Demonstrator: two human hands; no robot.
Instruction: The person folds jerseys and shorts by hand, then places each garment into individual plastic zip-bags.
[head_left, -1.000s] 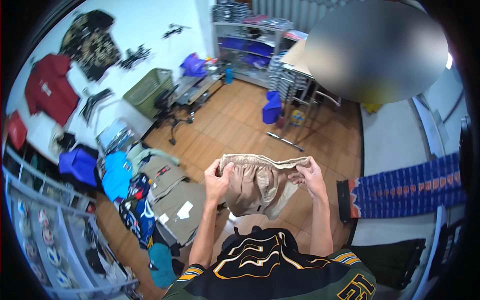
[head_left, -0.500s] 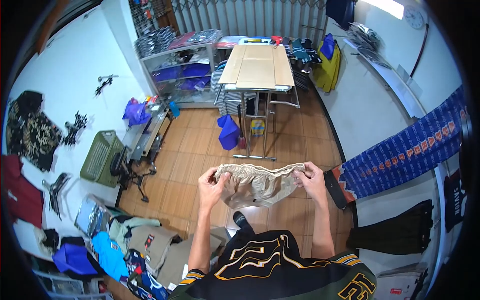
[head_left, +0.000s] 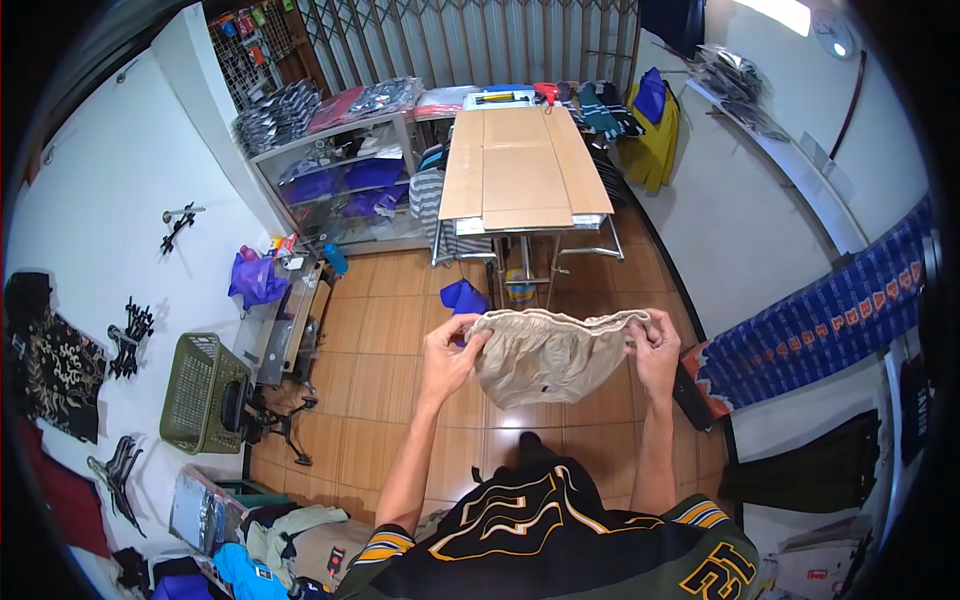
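A pair of beige shorts [head_left: 548, 352] with an elastic waistband hangs in the air in front of me, stretched by the waistband. My left hand [head_left: 450, 358] grips the left end of the waistband. My right hand [head_left: 655, 350] grips the right end. The legs of the shorts droop between my forearms, over the wooden floor.
A metal table topped with cardboard [head_left: 523, 170] stands ahead, a blue bag [head_left: 465, 296] under it. A glass display case [head_left: 340, 175] and a green basket [head_left: 203, 392] are at the left. Folded clothes [head_left: 270, 540] lie at the lower left. A blue patterned cloth [head_left: 825, 325] hangs at the right.
My view has swung from the clothes pile on the left toward the table ahead. My hands have lifted the shorts higher and pulled the waistband wider.
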